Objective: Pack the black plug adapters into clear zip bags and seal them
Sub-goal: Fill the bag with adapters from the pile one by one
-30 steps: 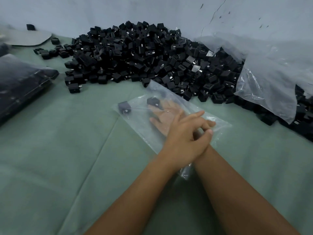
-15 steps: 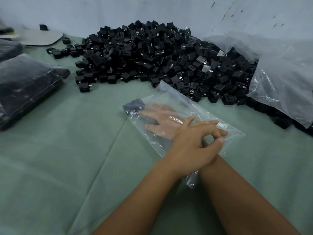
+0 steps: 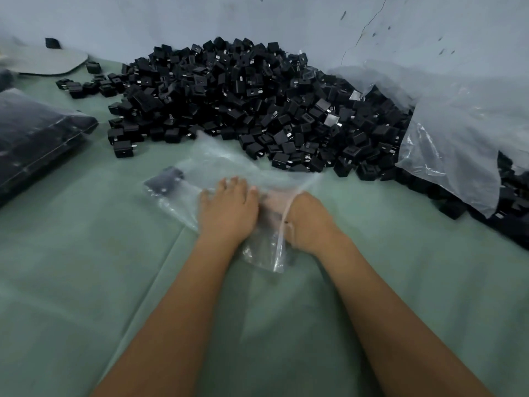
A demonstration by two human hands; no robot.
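A clear zip bag (image 3: 217, 164) lies on the green cloth in front of me. A few black plug adapters (image 3: 166, 181) sit bunched in its far left corner. My left hand (image 3: 229, 207) rests flat on top of the bag, fingers pointing forward. My right hand (image 3: 307, 216) is in the bag's mouth, whose edge crosses the back of the hand. Its fingers are blurred behind the plastic and partly under my left hand. A large pile of loose black adapters (image 3: 243, 104) lies just beyond the bag.
A big crumpled clear plastic sack (image 3: 458, 133) covers more adapters at the right. Filled bags of adapters (image 3: 34, 138) lie at the left edge. A grey wall (image 3: 257, 15) stands behind the pile, and a flat grey piece (image 3: 43, 61) lies at the back left.
My right hand has drawn back from deep inside the bag to its mouth. My left hand slid forward onto the bag. The adapters now sit together in the far left corner.
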